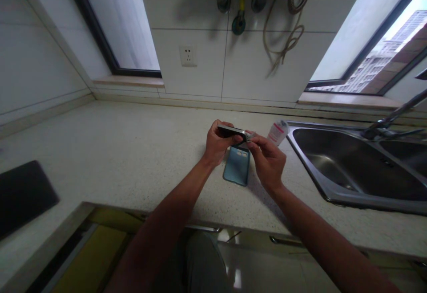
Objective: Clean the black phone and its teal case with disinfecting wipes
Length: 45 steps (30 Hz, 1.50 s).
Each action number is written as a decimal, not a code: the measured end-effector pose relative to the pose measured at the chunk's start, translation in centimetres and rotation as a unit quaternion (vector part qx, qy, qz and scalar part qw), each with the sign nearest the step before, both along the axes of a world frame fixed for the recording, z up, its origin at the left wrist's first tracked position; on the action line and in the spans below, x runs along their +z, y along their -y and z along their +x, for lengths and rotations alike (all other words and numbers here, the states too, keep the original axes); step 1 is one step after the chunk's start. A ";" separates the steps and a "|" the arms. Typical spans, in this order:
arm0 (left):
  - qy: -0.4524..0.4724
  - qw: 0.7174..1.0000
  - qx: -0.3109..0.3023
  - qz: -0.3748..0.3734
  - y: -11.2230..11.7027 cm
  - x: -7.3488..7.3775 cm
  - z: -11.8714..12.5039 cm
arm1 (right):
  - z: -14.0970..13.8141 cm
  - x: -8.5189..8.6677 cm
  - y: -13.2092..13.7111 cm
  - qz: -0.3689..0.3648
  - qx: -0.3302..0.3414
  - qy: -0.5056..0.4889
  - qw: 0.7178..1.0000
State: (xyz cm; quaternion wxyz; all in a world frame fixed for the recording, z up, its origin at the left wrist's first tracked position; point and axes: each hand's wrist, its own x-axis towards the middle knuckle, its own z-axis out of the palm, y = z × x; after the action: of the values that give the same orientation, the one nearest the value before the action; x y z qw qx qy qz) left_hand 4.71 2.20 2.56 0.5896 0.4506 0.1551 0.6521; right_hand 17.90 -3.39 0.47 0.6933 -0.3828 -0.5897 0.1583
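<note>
Above the counter, my left hand point(215, 145) is closed around a dark smartphone point(230, 130) with a silvery edge, held nearly edge-on to me. My right hand point(269, 159) pinches a small crumpled whitish piece, perhaps a wipe point(251, 136), against the phone's right end. Its exact kind is too small to make out. Below both hands, a blue-grey phone case point(236, 168) with camera cutouts lies on the counter. Just right of my right hand is a white packet with pink print point(278, 132), apart from my fingers.
The pale speckled countertop point(150, 150) runs along a tiled wall with a power socket point(188, 56). To the right is a steel sink point(310, 172) with a faucet point(380, 128). A black flat panel point(26, 195) lies at the far left. Cabinet handles show below the counter's front edge.
</note>
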 end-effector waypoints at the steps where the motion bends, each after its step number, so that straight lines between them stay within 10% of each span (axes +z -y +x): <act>1: -0.003 1.000 0.001 0.003 0.0 0.0 0.0 | 0.0 0.0 0.0 0.000 0.005 -0.005 1.000; 8: 0.003 1.000 -0.008 0.007 0.0 0.1 0.0 | 0.0 -0.1 -0.6 -0.024 0.038 -0.039 0.998; 16: 0.034 0.996 -0.070 -0.039 0.0 0.4 -0.1 | 0.4 0.5 -1.7 -0.124 0.223 -0.135 0.957; 28: 0.043 0.970 -0.218 -0.103 0.6 0.4 -0.8 | 0.1 0.3 -1.1 -0.178 0.266 -0.148 0.936; 45: 0.032 0.954 -0.258 -0.151 -0.2 -1.0 -0.4 | 0.3 0.9 -0.5 -0.180 0.294 -0.127 0.930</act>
State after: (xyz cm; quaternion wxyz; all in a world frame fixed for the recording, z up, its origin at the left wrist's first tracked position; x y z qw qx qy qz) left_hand 4.33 2.39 1.60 0.8034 0.3599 0.1108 0.4613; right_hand 18.17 -2.91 1.40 0.6043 -0.2871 -0.5447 0.5057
